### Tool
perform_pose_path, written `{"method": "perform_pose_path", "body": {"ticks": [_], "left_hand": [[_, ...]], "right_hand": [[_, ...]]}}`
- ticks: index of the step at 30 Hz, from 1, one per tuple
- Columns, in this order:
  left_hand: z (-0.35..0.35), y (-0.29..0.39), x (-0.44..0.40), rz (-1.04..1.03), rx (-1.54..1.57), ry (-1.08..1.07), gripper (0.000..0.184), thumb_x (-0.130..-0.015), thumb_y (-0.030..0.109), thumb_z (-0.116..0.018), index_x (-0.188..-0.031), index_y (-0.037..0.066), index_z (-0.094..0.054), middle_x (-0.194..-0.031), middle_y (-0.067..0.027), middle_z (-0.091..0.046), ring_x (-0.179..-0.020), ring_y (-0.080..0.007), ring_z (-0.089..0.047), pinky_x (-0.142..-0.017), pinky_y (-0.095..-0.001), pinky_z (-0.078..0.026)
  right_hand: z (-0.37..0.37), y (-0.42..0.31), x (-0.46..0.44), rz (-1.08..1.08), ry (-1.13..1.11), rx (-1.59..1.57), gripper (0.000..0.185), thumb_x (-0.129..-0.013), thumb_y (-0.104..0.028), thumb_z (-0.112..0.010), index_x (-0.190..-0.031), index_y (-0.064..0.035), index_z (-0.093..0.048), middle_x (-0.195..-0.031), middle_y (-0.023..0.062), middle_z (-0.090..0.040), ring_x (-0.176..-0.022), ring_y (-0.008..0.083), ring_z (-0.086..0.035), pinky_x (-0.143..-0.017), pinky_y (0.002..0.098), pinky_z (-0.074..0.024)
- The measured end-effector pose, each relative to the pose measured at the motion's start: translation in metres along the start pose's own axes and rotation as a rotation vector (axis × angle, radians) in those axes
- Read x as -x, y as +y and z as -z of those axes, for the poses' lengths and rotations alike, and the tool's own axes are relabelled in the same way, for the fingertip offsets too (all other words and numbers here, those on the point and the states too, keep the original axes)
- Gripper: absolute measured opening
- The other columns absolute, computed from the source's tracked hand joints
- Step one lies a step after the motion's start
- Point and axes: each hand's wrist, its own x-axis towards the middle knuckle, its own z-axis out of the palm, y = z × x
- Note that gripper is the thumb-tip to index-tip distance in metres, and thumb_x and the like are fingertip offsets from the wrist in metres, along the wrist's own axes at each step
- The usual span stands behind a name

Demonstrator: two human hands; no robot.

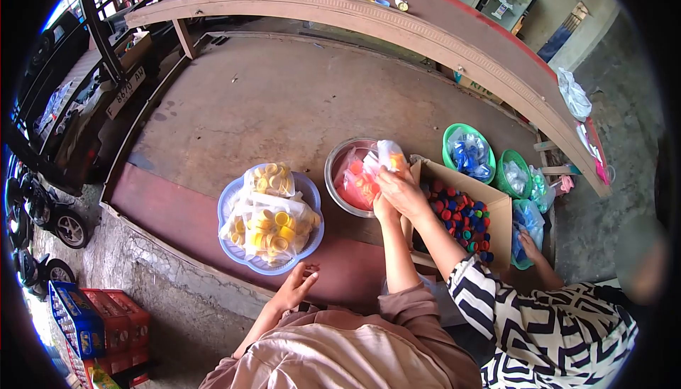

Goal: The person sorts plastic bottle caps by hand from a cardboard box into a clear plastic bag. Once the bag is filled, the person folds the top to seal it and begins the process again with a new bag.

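My left hand point(296, 290) is held low in front of me, fingers loosely bent and apart, with nothing in it. Just beyond it stands a blue-purple plastic basket point(225, 248) with clear bags of yellow caps point(273, 234) and pale caps. My right hand point(385, 209) reaches to a clear plastic bag of orange and red caps point(362, 183) over a metal bowl point(330, 183), its fingers partly hidden and closed at the bag. A co-worker's hand point(403, 192) overlaps mine and also holds bagged caps.
A cardboard box point(501, 236) of red, blue and dark caps stands right of the bowl. Green baskets point(448, 163) hold bagged caps; the co-worker's other hand point(528, 247) touches a blue bag point(528, 219). A raised wooden ledge point(340, 7) borders the platform. Crates point(106, 325) stand lower left.
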Motion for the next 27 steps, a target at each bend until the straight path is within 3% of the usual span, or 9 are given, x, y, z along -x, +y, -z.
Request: {"method": "perform_pose_path", "body": {"ticks": [3,6,9,10,12,15,21,24,27], "left_hand": [[0.004,0.005,0.000,-0.010,-0.064,0.005,0.037,-0.091,0.026,-0.050,-0.118,0.001,-0.043,-0.108,-0.0139,-0.053,-0.098,-0.0198,-0.053,-0.082,-0.0324,-0.045],[0.004,0.011,-0.004,-0.024,-0.136,-0.023,0.037,-0.091,0.026,-0.050,-0.117,0.001,-0.044,-0.105,-0.0136,-0.054,-0.094,-0.0199,-0.054,-0.078,-0.0315,-0.045],[0.000,0.013,-0.008,-0.060,-0.193,-0.088,0.037,-0.090,0.027,-0.051,-0.116,0.001,-0.045,-0.105,-0.0123,-0.055,-0.091,-0.0178,-0.055,-0.073,-0.0281,-0.045],[-0.002,0.016,-0.008,-0.040,-0.210,-0.116,0.037,-0.090,0.026,-0.052,-0.116,0.001,-0.045,-0.104,-0.0123,-0.055,-0.089,-0.0174,-0.055,-0.072,-0.0282,-0.046],[-0.008,0.021,-0.008,-0.058,-0.226,-0.186,0.038,-0.090,0.026,-0.052,-0.116,0.001,-0.044,-0.105,-0.0126,-0.055,-0.087,-0.0174,-0.055,-0.072,-0.0284,-0.046],[-0.015,0.026,-0.005,-0.025,-0.216,-0.326,0.039,-0.089,0.026,-0.053,-0.117,0.000,-0.043,-0.105,-0.0141,-0.055,-0.089,-0.0200,-0.056,-0.075,-0.0308,-0.046],[-0.027,0.017,0.001,-0.075,-0.325,-0.499,0.044,-0.089,0.027,-0.054,-0.121,0.000,-0.040,-0.108,-0.0135,-0.054,-0.098,-0.0225,-0.055,-0.083,-0.0341,-0.045],[-0.033,0.019,0.006,-0.067,-0.344,-0.514,0.043,-0.089,0.026,-0.054,-0.121,0.000,-0.041,-0.107,-0.0133,-0.055,-0.099,-0.0219,-0.055,-0.084,-0.0341,-0.044],[-0.038,0.017,0.011,-0.108,-0.315,-0.460,0.042,-0.088,0.024,-0.055,-0.118,-0.002,-0.042,-0.099,-0.0176,-0.059,-0.095,-0.0259,-0.058,-0.083,-0.0359,-0.045]], "right_hand": [[-0.003,-0.016,0.021,-0.213,-0.062,-0.234,0.045,-0.088,-0.022,-0.047,-0.130,-0.0068,-0.037,-0.132,0.0113,-0.039,-0.125,0.0246,-0.033,-0.103,0.0316,-0.0264],[0.024,-0.053,0.048,-0.325,-0.107,-0.205,0.058,-0.085,-0.032,-0.049,-0.134,-0.0058,-0.032,-0.139,0.0177,-0.029,-0.129,0.0345,-0.025,-0.106,0.0469,-0.0172],[0.048,-0.091,0.103,-0.325,-0.205,-0.288,0.063,-0.085,-0.039,-0.051,-0.133,-0.0033,-0.031,-0.138,0.0276,-0.023,-0.129,0.0418,-0.020,-0.103,0.0544,-0.0174],[0.058,-0.097,0.125,-0.203,-0.136,-0.351,0.055,-0.083,-0.036,-0.055,-0.127,-0.0053,-0.041,-0.135,0.0238,-0.030,-0.124,0.0389,-0.030,-0.101,0.0546,-0.0205],[0.081,-0.098,0.162,-0.107,-0.097,-0.475,0.037,-0.080,-0.026,-0.061,-0.112,-0.0078,-0.053,-0.123,0.0173,-0.044,-0.113,0.0334,-0.044,-0.096,0.0491,-0.0300],[0.114,-0.083,0.195,-0.258,0.054,-0.419,0.016,-0.073,-0.013,-0.062,-0.089,-0.0091,-0.059,-0.101,0.0087,-0.054,-0.093,0.0289,-0.052,-0.083,0.0402,-0.0378],[0.132,-0.035,0.250,-0.618,-0.031,-0.019,0.025,-0.069,-0.019,-0.067,-0.090,-0.0072,-0.058,-0.093,0.0118,-0.054,-0.089,0.0297,-0.053,-0.074,0.0412,-0.0413],[0.124,-0.031,0.264,-0.616,0.052,-0.289,0.028,-0.068,-0.014,-0.068,-0.092,-0.0047,-0.058,-0.085,0.0128,-0.056,-0.083,0.0314,-0.056,-0.072,0.0416,-0.0436],[0.120,-0.029,0.266,-0.664,0.028,-0.384,0.028,-0.067,-0.005,-0.071,-0.092,-0.0030,-0.059,-0.078,0.0116,-0.060,-0.067,0.0221,-0.061,-0.059,0.0327,-0.0473]]}}
